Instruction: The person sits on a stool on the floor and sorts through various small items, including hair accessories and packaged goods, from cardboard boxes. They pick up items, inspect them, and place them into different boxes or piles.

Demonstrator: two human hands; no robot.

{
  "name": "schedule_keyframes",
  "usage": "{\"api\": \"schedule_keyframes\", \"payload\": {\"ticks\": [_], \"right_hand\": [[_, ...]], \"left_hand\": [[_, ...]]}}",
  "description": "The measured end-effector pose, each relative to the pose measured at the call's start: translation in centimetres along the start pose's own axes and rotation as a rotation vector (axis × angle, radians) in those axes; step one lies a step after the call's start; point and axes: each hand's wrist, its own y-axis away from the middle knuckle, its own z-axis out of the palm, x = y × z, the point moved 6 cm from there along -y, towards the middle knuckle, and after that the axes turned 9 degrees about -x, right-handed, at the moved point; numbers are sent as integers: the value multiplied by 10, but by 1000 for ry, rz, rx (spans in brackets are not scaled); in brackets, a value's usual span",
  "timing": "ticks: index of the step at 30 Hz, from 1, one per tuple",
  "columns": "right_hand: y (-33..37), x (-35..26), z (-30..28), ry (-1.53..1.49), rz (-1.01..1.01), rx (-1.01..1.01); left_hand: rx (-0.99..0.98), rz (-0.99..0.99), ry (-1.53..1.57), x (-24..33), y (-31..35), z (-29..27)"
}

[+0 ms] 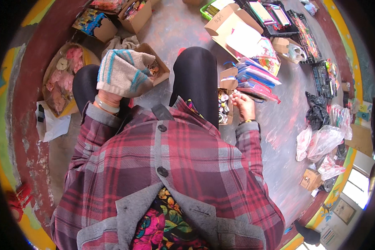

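Note:
My left hand, with a pale bangle at the wrist, holds a beige towel with teal stripes; the cloth covers its fingers. Beside the towel is an open cardboard box with small brownish items in it. My right hand is closed in a pinch on a small whitish thing, too small to name. Just left of that hand stands a narrow cardboard box of small mixed pieces. A stack of blue, white and red plastic pouches lies beyond the fingers.
On the left is a box lined with pink items, near white paper. Cardboard boxes stand far left. Ahead right are an open carton and black crates. Plastic bags and a small carton sit at right.

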Motion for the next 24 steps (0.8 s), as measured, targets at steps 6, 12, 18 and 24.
{"api": "schedule_keyframes", "payload": {"ticks": [6,12,18,24], "right_hand": [[23,-148,63,-222,-77,-231],[44,-221,177,-356,-266,-525],[43,-204,270,-492,-144,-693],[46,-192,320,-204,-143,-730]], "left_hand": [[24,125,-275,62,-12,10],[147,328,-209,100,-20,7],[207,183,-449,115,-16,-1],[290,126,608,35,-8,25]]}}
